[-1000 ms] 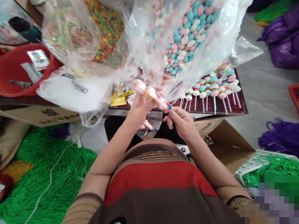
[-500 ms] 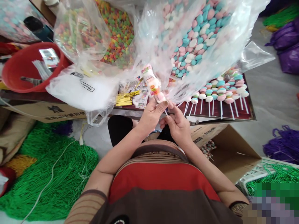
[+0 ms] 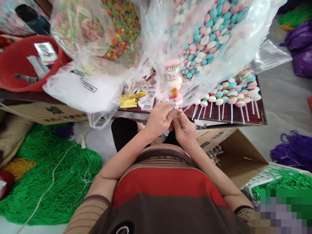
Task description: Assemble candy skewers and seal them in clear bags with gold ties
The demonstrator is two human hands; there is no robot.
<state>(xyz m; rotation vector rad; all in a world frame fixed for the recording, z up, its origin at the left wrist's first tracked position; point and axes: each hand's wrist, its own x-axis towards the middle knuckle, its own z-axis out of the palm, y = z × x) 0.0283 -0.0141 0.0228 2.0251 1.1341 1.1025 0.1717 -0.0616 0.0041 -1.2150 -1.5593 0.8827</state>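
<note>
- While both forearms reach forward from the body and angle inward, the left hand [image 3: 158, 119] and right hand [image 3: 186, 129] meet just off the near edge of the table [image 3: 260, 112].
- The left hand lies palm down, its wrist fairly straight; the right hand is turned inward.
- Two hands, one wrapped candy [image 3: 174, 81], one red tub [image 3: 24, 85], one bundle of yellow ties [image 3: 128, 101]; the bare lollipops [image 3: 232, 93] number over ten, overlapping too much for an exact count.
- The candy points away from the body, its base at the left fingers.
- Left thumb and fingers are closed together around the candy's lower end.
- Right thumb and forefinger pinch together beside them; what lies between is hidden.
</note>
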